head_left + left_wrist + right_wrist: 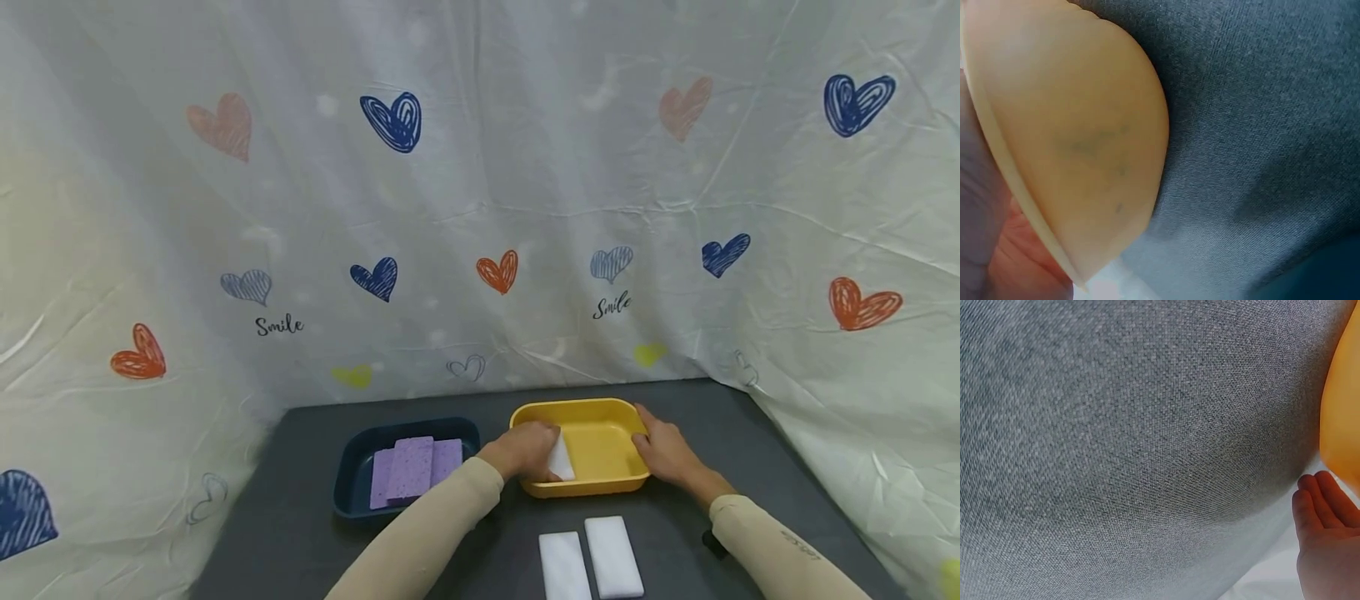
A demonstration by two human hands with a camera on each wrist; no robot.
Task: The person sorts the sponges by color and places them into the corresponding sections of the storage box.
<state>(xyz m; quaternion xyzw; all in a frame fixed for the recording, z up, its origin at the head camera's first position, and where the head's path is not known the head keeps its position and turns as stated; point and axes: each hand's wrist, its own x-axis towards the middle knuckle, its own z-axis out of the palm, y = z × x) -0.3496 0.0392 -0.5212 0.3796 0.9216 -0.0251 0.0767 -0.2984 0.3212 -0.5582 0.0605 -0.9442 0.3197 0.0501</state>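
Note:
A yellow tray (600,446) stands on the dark table. My left hand (531,450) reaches over its left side and holds a white sponge (561,460) inside, partly hidden by the fingers. In the left wrist view, the hand shows behind the rim, and the tray's outer wall (1085,137) fills much of the picture. At the tray's right end my right hand (667,450) grips the rim, thumb on the inner side. Its fingers (1319,503) lie along the outside of the tray in the right wrist view.
Left of the yellow tray stands a dark blue tray (348,467) with three purple sponges (412,468) in it. Two more white sponges, a left one (564,567) and a right one (613,557), lie in front. A heart-patterned curtain (480,183) hangs behind the table (300,500).

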